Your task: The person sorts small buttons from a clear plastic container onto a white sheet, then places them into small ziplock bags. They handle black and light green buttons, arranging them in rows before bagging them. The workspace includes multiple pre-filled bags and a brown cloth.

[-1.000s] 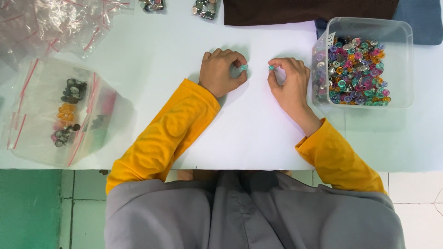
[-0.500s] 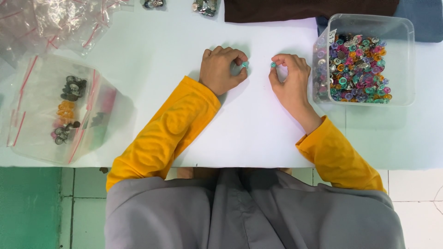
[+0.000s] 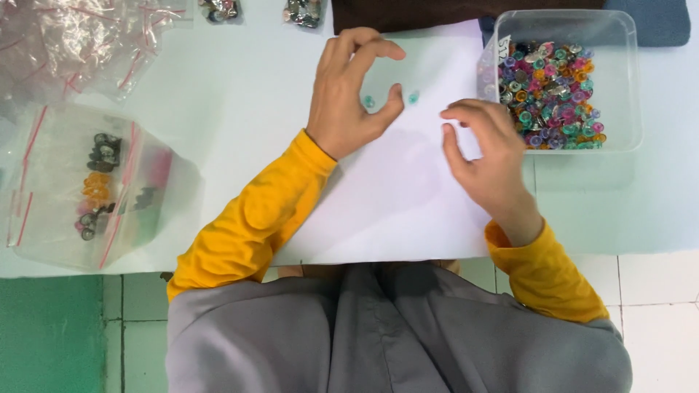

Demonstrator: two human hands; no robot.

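Two small teal beads lie on the white paper sheet (image 3: pixel 408 204), one (image 3: pixel 369 102) inside the arch of my left hand, the other (image 3: pixel 413 97) just right of its thumb. My left hand (image 3: pixel 348 98) rests on the paper with fingers spread and curved, holding nothing. My right hand (image 3: pixel 482 149) hovers over the paper's right side, fingers loosely bent, nothing visible in them. It is next to a clear plastic tub (image 3: pixel 619 142) filled with many coloured beads.
A clear zip bag (image 3: pixel 44 218) with dark and orange beads lies at left. Crumpled plastic bags (image 3: pixel 80 44) sit at top left, two small filled bags (image 3: pixel 302 11) at the top. Brown cloth (image 3: pixel 408 14) and blue cloth (image 3: pixel 659 22) lie behind.
Both hands were pinched together over small teal pieces. They have since spread apart, and two teal beads now lie loose on the paper. The view is closer.
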